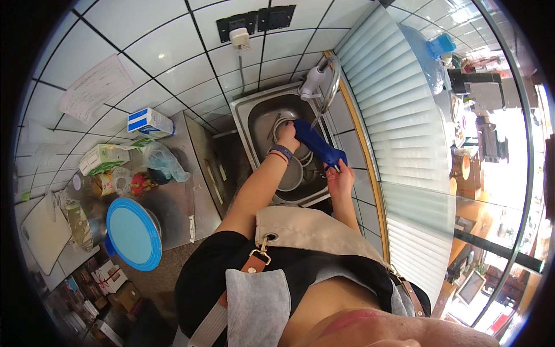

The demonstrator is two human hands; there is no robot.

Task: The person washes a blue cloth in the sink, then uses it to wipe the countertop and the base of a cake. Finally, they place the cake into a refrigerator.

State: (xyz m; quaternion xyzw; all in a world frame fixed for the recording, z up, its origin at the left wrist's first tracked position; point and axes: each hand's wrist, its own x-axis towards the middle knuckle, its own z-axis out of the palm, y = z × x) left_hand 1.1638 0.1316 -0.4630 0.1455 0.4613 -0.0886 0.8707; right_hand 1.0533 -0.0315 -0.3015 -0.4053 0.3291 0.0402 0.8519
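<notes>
Over the stainless steel sink (256, 113), both my hands hold a long, limp piece of dark blue material (318, 143), whose exact kind I cannot tell. My left hand (288, 133) grips its upper left end, and my right hand (341, 175) grips its lower right end. A white faucet (309, 82) stands at the sink's top right corner, with its spout pointing towards the blue material. Beneath my hands, a round pale bowl or strainer (289, 174) lies in the sink with other dishes, partly hidden by my left forearm and the blue material.
A steel worktop (173, 208) on the left carries a bowl with a blue cover (133, 234), a dragon fruit (141, 184), a plastic bag (167, 161) and cartons (149, 123). A knife (192, 229) lies at its edge. A ribbed glass partition (399, 112) borders the sink's right side.
</notes>
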